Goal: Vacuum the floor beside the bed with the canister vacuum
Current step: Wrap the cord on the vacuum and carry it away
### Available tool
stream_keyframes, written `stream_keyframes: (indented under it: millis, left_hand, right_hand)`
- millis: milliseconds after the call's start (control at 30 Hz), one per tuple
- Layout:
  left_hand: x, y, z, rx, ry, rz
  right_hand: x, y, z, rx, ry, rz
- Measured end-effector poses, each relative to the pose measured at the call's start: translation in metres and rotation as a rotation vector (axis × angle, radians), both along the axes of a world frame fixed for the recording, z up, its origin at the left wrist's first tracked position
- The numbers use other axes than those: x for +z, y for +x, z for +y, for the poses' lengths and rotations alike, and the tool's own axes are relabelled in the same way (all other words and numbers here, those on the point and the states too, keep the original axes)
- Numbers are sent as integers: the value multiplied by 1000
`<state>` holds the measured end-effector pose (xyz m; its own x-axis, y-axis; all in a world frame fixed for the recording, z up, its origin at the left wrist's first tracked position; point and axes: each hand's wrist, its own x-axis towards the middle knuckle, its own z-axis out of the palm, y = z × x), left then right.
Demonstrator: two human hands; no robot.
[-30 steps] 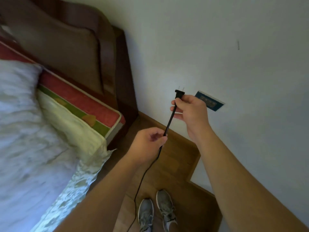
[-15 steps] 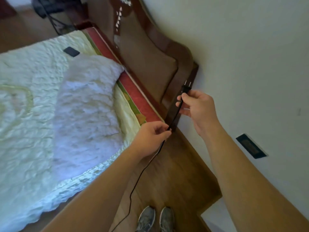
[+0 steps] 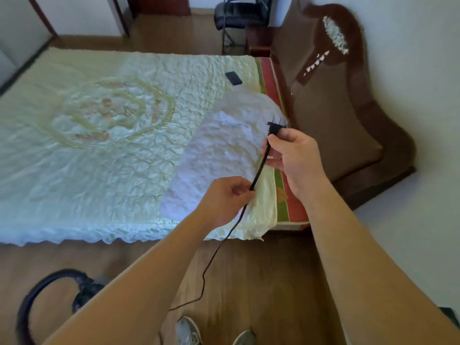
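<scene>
My right hand [image 3: 293,158] grips the black two-pin plug [image 3: 275,127] of the vacuum's power cord, prongs pointing up. A little lower, my left hand [image 3: 224,200] pinches the same black cord [image 3: 258,169]. From there the cord drops in a loose curve to the wooden floor [image 3: 261,282] beside the bed. The canister vacuum [image 3: 87,292] sits on the floor at the lower left, with its black hose [image 3: 32,300] looping out; my left forearm hides part of it.
The bed [image 3: 99,145] with a pale quilted cover fills the middle, a white pillow [image 3: 224,150] and a dark phone [image 3: 233,78] on it. A brown headboard [image 3: 343,108] stands against the wall at right. A black chair [image 3: 239,13] is beyond the bed. My shoes [image 3: 189,332] are below.
My view has swung left from the wall and its socket to the bed and floor. Both hands keep the same hold on plug and cord. The vacuum has come into view.
</scene>
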<state>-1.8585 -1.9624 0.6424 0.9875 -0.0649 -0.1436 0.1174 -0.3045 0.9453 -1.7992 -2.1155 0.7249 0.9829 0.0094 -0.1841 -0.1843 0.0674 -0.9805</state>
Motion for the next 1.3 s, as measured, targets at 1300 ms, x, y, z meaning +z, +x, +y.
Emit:
stream_keyframes:
  millis: [1300]
  left_hand:
    - [14, -152, 351, 1307, 44, 17]
  right_hand:
    - [15, -70, 526, 1325, -67, -30]
